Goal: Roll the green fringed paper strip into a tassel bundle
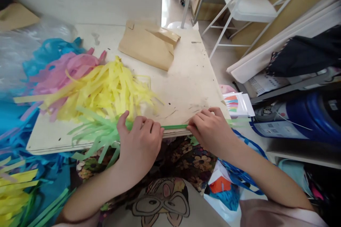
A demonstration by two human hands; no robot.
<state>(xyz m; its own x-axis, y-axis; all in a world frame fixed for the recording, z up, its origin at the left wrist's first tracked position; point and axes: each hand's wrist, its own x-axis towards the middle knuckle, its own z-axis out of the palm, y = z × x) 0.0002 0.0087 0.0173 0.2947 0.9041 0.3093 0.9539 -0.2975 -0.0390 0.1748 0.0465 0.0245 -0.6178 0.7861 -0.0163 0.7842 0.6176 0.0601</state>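
1. Nearest the camera, the left hand (140, 138) is curled over a green paper strip (174, 126) at the front edge of the wooden board (186, 78). Its fingers are folded down on the strip and its thumb is stretched out to the left. It looks like a pinch, though the contact itself is hidden under the knuckles.
2. The right hand (210, 127) is closed on the same strip further right, with its fingertips (192, 125) pressed together on the rolled paper.
3. The strip's long axis runs left to right along the board's near edge. It bridges the short gap between the two hands, so each hand holds one portion and only the tight middle length shows bare. Both hands sit equally close to it.
4. Left of the left hand, the strip opens into a loose green fringe (96, 134) that hangs partly over the board's edge.
5. Beyond that lie a yellow fringe pile (106, 88) and then pink fringe (64, 67) and blue fringe (53, 51), all spread over the left of the board.
6. Further back, a brown paper bag (147, 44) rests flat near the far edge.
7. A white folding chair (247, 5) stands on the floor behind, well apart from the board.
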